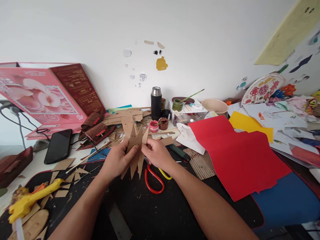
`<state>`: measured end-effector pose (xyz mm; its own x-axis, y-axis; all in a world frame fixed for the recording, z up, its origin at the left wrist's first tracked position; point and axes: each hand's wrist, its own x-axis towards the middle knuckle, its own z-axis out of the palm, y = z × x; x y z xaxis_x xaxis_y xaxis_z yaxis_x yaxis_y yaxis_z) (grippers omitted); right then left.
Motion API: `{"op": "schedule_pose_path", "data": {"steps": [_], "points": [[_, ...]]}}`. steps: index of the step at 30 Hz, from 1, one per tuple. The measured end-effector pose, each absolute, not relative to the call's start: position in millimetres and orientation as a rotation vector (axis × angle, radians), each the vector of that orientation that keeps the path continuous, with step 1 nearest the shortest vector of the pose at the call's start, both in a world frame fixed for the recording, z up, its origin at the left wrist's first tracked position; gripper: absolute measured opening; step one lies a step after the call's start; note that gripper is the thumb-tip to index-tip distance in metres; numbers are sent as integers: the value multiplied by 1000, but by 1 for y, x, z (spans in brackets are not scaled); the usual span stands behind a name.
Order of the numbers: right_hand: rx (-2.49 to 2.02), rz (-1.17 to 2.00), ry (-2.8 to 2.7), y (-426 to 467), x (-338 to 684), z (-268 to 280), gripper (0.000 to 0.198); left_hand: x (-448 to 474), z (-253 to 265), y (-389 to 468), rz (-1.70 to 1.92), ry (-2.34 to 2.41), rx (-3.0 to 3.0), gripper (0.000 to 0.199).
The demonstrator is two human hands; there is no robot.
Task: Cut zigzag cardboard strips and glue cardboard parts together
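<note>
Several pointed cardboard pieces (135, 146) stand fanned together between my two hands, above the black mat. My left hand (122, 156) is closed on them from the left, its thumb lying across the front. From the right, my right hand (155, 151) pinches the edge of the same pieces; its fingertips are partly hidden behind them. Just below lie scissors (160, 190) with one red and one yellow handle visible; their blades are mostly covered by the hands and cardboard. A dark green utility knife (179, 152) rests right of my right hand.
A yellow glue gun (35, 200) lies at left among cardboard scraps, near a black phone (58, 146). A black thermos (156, 105) and paint jars (154, 126) stand behind the hands. Red paper (237, 156) covers the right side. A metal ruler (119, 220) lies in front.
</note>
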<state>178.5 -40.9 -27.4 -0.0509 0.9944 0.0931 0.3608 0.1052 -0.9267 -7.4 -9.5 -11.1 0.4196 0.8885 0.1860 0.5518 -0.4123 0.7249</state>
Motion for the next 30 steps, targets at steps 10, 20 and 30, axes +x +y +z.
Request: {"op": "schedule_pose_path", "data": {"steps": [10, 20, 30], "points": [[-1422, 1005, -1534, -39, 178, -33, 23, -3, -12, -12, 760, 1259, 2096, 39], [-1370, 1072, -1418, -39, 183, -26, 22, -8, -10, -9, 716, 1212, 2044, 46], [-1385, 1008, -1516, -41, 181, -28, 23, -6, -7, -8, 741, 1186, 1928, 51]]}}
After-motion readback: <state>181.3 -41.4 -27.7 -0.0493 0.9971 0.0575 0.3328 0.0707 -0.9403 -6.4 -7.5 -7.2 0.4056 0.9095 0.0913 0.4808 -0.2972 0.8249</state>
